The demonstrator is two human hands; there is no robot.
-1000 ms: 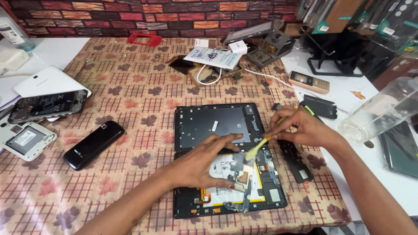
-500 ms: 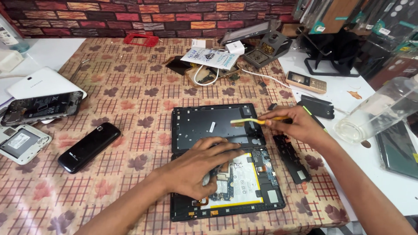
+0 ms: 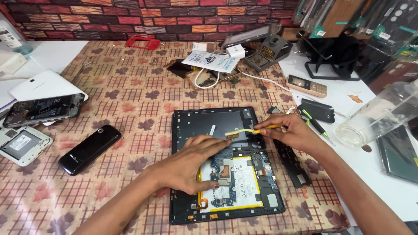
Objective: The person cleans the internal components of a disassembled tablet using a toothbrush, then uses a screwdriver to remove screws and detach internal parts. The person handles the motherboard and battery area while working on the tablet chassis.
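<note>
From the head camera, an opened black tablet with its back cover off (image 3: 217,130) lies flat on the leaf-patterned checked tablecloth (image 3: 130,95), its blue circuit board and white, yellow-edged battery showing in the half nearest the person. The left hand (image 3: 187,165) rests palm-down on that tablet, fingers spread and flat, pressing on the board and battery area without gripping anything. The right hand (image 3: 294,132) hovers over the tablet's right edge, its fingers pinched closed around the orange handle of a small yellow brush (image 3: 250,130); the bristled head points left and sits at the middle of the tablet, just beside the left fingertips. Whether the bristles actually touch the board I cannot quite tell.

Just right of the tablet lies a long black plastic strip (image 3: 291,163). Well left of the tablet is a glossy black bar phone (image 3: 89,149), and further left a dismantled phone with its insides showing (image 3: 43,109) and a white opened device (image 3: 21,143). Beyond the tablet's far edge sits a white leaflet on coiled cable (image 3: 211,61). To the tablet's right, on the white table, are a gold keypad phone (image 3: 307,85) and a clear plastic jar on its side (image 3: 379,115).
</note>
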